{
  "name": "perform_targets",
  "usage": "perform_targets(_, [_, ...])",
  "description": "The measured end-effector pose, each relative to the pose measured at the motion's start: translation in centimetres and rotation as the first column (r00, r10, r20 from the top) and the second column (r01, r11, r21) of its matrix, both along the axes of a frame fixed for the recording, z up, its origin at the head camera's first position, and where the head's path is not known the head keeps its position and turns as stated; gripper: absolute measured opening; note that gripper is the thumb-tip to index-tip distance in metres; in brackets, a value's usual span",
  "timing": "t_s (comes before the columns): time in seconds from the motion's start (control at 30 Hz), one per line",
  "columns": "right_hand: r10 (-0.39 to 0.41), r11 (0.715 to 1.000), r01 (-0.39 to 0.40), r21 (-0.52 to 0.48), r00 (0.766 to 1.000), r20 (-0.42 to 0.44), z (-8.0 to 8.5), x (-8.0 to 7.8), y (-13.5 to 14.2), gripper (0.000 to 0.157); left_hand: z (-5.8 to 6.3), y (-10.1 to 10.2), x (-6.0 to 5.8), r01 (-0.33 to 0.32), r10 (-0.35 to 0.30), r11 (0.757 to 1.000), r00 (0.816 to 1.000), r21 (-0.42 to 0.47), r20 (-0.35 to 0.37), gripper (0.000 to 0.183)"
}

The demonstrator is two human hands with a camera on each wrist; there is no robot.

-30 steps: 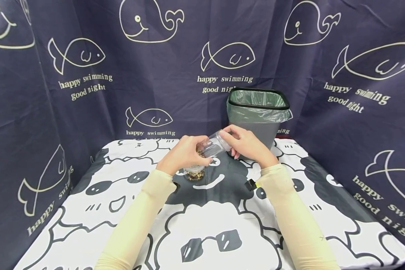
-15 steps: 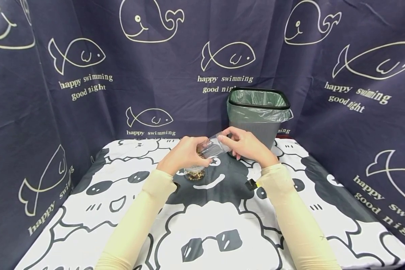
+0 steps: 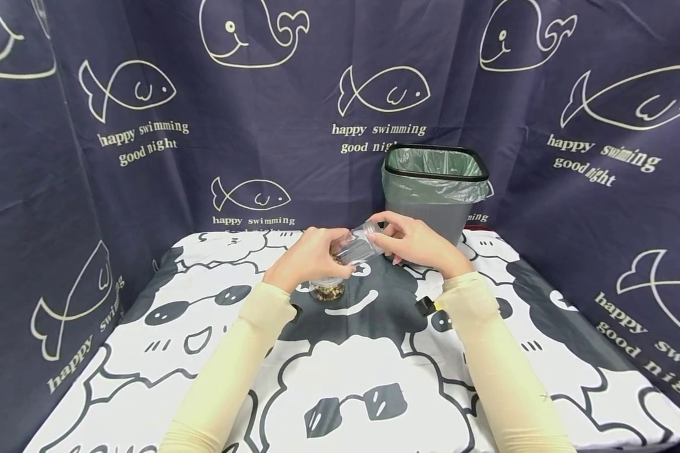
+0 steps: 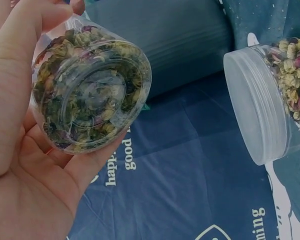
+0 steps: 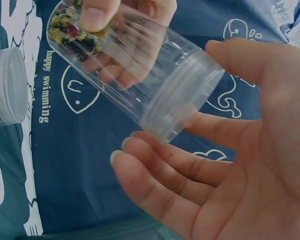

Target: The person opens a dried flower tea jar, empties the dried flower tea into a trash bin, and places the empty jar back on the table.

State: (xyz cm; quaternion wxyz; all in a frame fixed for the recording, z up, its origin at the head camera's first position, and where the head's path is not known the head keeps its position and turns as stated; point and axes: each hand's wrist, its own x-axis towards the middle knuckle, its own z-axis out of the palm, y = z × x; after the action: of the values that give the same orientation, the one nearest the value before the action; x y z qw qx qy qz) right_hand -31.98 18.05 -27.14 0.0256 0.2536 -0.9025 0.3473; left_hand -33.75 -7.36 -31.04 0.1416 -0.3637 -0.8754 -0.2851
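Observation:
My left hand (image 3: 311,255) grips a clear plastic jar (image 3: 354,250) round its lower end, holding it tilted above the table with its top toward the right. Dried flowers (image 5: 72,30) gather at the bottom of this jar, and the round base faces the left wrist camera. On its mouth sits a translucent screw lid (image 5: 182,92), pinched between the thumb and index finger of my right hand (image 3: 412,240). The other right fingers are spread below the lid in the right wrist view. A second lidded jar (image 4: 297,85) of dried flowers stands just under my left hand, partly hidden by it.
Behind the right hand stands a grey bin (image 3: 430,214) with a black rim and a green liner. A sheep-print cloth (image 3: 368,358) covers the table, and a dark blue fish-print curtain (image 3: 294,145) hangs round the back and sides.
The right fingers have shifted their hold round the lid, closing in and then loosening a little. The left hand and the tilted jar have stayed nearly still.

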Motion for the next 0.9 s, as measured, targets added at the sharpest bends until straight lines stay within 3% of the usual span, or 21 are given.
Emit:
perform_targets(0.27, [0.132,0.99,-0.13,-0.05,0.99,0.038,0.0,0.0,0.7,0.05,-0.1,0.0,0.0,0.006,-0.006,1.0,1.0,-0.01,0.026,0.027])
perform_targets(0.63, [0.22,0.975,-0.22,-0.039,0.976,-0.009,-0.2,-0.4,1.1,0.058,-0.2,0.1,-0.1,0.013,-0.012,1.0,0.999,-0.017,0.05,0.027])
perform_targets(0.9, [0.238,0.97,-0.241,-0.046,0.97,-0.051,-0.2,-0.5,1.0,0.061,-0.1,0.1,0.0,0.001,0.0,1.0,0.999,-0.024,0.052,0.027])
